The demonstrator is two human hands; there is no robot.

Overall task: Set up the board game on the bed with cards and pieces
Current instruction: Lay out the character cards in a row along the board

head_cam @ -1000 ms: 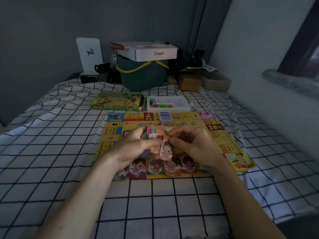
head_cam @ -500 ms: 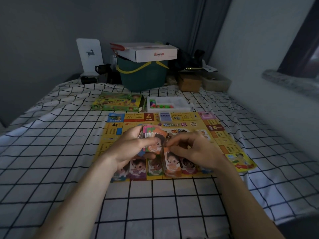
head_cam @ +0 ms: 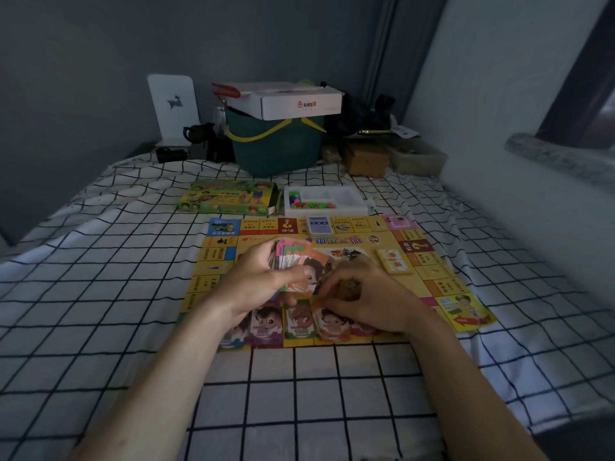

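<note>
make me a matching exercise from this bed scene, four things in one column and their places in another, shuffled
Things:
1. white plastic tray of coloured pieces
2. fanned stack of play-money notes
3. white cardboard box with red logo
4. small yellow card deck

Places:
A. on top of the dark green basket
B. on the right part of the yellow game board
C. held in the left hand
D. on the checked bedsheet just beyond the board's far edge

Pairs: 1-D, 2-C, 3-A, 4-B
</note>
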